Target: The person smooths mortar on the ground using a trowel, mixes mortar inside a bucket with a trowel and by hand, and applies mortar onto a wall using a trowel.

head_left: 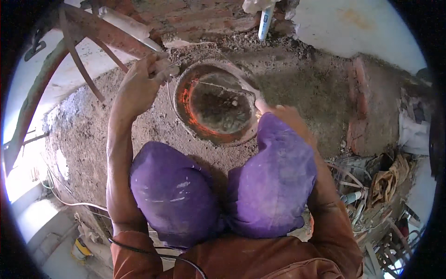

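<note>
The right grip (278, 113) holds a thin tool (241, 91) over a round, orange-streaked basin (186, 111).

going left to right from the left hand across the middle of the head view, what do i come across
Left hand → round bowl-like hollow glowing orange inside → right hand → reddish brick strip → crumpled whitish sheet

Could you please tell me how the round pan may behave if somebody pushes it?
The round pan would probably feel heavy for its size, since grey, grainy material lies in it. It seems unlikely to tip under a gentle push, as its rim looks wide. The rough, crumbly ground would likely make it drag.
</note>
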The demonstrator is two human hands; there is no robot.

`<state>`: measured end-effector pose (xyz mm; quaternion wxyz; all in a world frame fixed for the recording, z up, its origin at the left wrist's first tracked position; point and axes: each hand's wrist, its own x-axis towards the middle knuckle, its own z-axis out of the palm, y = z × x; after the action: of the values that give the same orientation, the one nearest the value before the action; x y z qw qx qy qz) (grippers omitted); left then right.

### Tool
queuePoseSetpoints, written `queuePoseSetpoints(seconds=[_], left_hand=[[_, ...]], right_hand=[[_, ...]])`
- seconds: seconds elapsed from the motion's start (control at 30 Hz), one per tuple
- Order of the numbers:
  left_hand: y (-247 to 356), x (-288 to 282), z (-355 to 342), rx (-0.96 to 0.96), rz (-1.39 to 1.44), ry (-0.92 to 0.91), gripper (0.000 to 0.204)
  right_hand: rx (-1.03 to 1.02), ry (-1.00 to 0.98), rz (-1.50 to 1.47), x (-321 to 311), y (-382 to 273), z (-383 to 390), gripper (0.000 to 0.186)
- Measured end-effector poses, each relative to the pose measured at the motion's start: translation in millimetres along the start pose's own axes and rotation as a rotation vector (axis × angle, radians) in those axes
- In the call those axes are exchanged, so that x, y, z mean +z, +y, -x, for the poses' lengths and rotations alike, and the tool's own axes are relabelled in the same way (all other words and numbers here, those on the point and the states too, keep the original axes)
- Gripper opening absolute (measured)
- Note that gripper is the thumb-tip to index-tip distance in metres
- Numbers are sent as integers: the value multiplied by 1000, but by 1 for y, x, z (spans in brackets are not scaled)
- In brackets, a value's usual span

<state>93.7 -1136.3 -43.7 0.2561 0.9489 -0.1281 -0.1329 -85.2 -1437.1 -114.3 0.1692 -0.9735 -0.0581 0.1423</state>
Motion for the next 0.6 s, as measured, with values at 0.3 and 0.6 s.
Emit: queuePoseSetpoints(seconds=[0.3,0.6], left_hand=[[-1,3,1,-28,144,-139,51],[13,1,4,32,231,-189,57]], right_hand=[[488,491,-643,34,75,37,30],[1057,642,-111,71,260,-27,32]])
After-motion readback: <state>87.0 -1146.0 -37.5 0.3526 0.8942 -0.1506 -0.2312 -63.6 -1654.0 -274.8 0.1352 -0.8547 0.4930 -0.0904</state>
